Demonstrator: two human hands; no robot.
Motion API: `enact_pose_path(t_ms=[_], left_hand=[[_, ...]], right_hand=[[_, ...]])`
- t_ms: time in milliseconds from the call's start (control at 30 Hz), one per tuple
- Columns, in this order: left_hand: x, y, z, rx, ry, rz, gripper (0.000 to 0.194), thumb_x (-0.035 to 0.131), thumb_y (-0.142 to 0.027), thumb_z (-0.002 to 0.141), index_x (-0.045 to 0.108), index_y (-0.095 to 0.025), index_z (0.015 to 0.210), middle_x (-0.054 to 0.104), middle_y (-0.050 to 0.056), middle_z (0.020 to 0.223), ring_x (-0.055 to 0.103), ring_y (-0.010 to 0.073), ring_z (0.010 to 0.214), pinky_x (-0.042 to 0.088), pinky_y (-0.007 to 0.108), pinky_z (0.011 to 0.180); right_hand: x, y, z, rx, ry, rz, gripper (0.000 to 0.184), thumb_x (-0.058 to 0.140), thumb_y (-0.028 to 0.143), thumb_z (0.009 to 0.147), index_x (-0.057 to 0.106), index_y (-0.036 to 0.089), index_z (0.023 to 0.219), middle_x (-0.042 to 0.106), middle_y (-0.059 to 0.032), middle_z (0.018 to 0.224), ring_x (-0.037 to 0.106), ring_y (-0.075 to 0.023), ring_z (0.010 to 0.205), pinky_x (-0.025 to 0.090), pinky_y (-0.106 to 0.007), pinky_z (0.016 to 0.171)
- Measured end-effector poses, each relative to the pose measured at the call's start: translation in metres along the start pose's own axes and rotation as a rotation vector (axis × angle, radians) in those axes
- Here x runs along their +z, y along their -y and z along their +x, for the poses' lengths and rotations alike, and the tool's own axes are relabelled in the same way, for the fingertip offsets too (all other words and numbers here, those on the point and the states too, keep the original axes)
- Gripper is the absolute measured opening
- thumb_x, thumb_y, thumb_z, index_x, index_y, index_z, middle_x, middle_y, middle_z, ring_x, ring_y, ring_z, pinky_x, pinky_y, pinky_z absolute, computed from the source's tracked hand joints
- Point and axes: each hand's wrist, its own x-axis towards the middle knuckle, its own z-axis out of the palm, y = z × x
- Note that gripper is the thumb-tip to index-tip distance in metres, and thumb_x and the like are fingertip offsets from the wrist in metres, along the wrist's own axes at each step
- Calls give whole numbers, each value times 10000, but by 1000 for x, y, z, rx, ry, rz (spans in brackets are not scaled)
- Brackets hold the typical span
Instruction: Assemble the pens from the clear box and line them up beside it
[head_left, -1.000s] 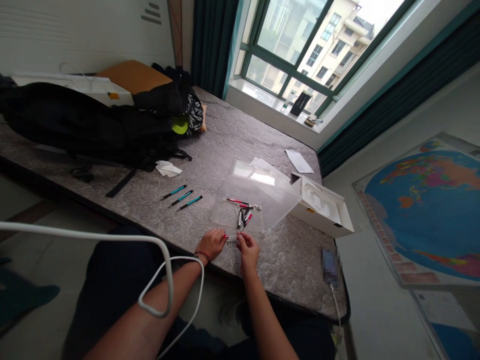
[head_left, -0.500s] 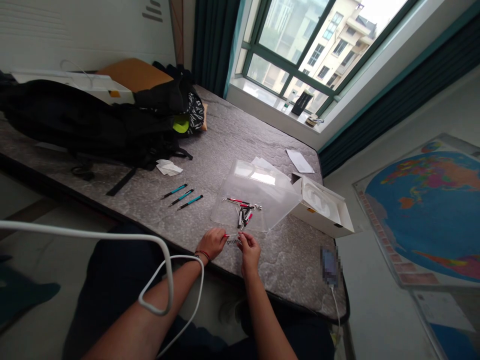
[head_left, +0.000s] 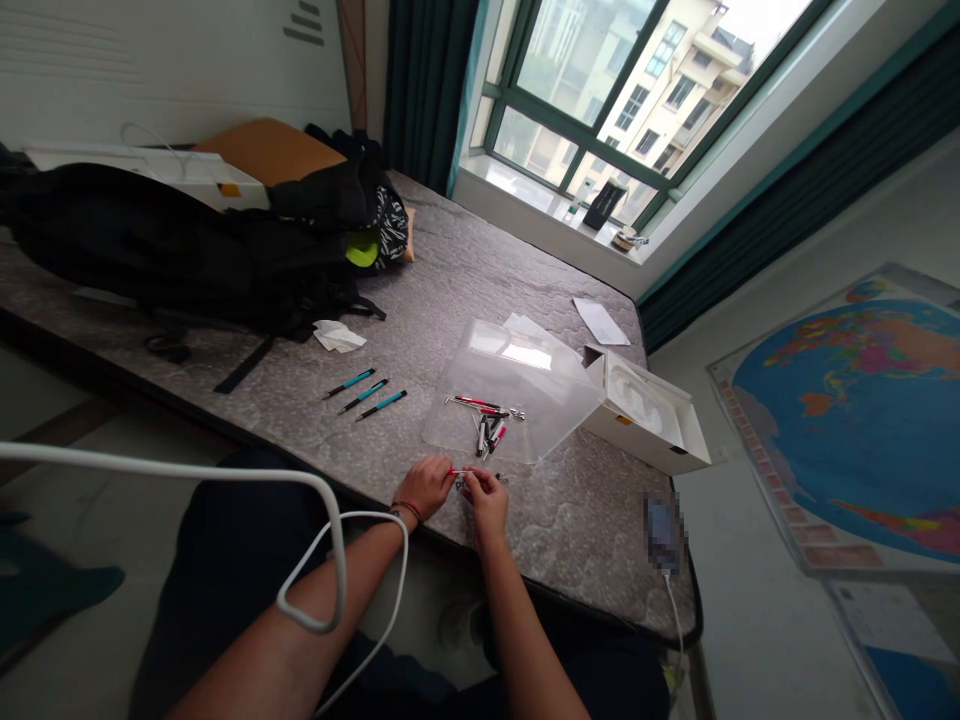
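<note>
Slim red pen part (head_left: 458, 471), held level

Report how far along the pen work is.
Done: three teal pens look whole, lying in a row on the mattress. In hand: the left hand and right hand hold a red pen piece. Remaining: the red and black pen parts on the clear plastic cover.

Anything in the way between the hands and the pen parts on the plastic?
Only the near edge of the clear plastic tray lies between the left hand and right hand and the pen parts; nothing else visible does.
</note>
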Motion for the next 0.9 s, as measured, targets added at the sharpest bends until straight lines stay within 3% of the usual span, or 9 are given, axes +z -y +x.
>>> enact_pose_path(t_ms=[200, 333, 400, 500, 567, 733, 800, 900], left_hand=[[0, 0, 0, 2, 2, 19, 289, 340, -344, 999, 549, -188, 875, 617, 76, 863, 527, 214, 832, 363, 328, 766], [1, 0, 0, 7, -7, 12, 308, 331, -371, 1003, 552, -197, 879, 622, 72, 860, 538, 213, 832, 372, 328, 765], [2, 1, 1, 5, -8, 17, 324, 321, -386, 1005, 553, -202, 875, 622, 68, 852, 543, 212, 826, 377, 328, 764], [2, 1, 1, -1, -8, 30, 336, 311, -394, 1006, 556, -206, 874, 619, 65, 848, 551, 211, 829, 381, 326, 765], [2, 1, 0, -5, -11, 28, 338, 311, -396, 1006, 561, -208, 876, 619, 67, 848, 556, 213, 836, 384, 328, 767], [1, 1, 1, -14, -13, -4, 341, 321, -405, 1002, 570, -212, 871, 626, 70, 850, 560, 215, 835, 393, 337, 766], [1, 1, 1, -13, -13, 2, 343, 316, -404, 1002, 567, -211, 869, 625, 68, 849, 560, 214, 837, 394, 337, 772], [2, 1, 1, -11, -9, 13, 339, 312, -401, 1003, 561, -212, 873, 622, 66, 852, 561, 211, 839, 393, 334, 776]], right_hand=[[5, -3, -1, 7, 20, -4, 362, 780, 409, 670, 722, 143, 908, 727, -79, 916, 661, -186, 804, 532, -275, 669], [-12, -1, 4, -34, 17, -26, 551, 780, 405, 665, 647, 166, 1143, 712, -78, 1002, 668, -183, 792, 527, -264, 632], [-28, 2, 10, -81, -78, -110, 561, 742, 424, 694, 621, 167, 1178, 710, -62, 939, 653, -170, 721, 499, -247, 577], [-49, 5, 21, -143, -264, -330, 396, 723, 424, 686, 684, 157, 978, 685, -34, 752, 604, -169, 627, 460, -253, 568], [-56, 6, 29, -168, -312, -456, 332, 771, 368, 619, 699, 170, 876, 654, -15, 663, 588, -181, 615, 455, -268, 605], [-48, 6, 39, -188, -201, -404, 447, 804, 215, 517, 721, 193, 956, 599, 39, 578, 569, -174, 579, 470, -279, 622], [-42, 10, 36, -96, -131, -266, 448, 791, 282, 570, 714, 173, 998, 627, 26, 618, 586, -166, 575, 487, -279, 584], [-34, 16, 24, 3, -48, -32, 518, 758, 400, 671, 670, 159, 1121, 708, -49, 873, 659, -178, 719, 532, -281, 607]])
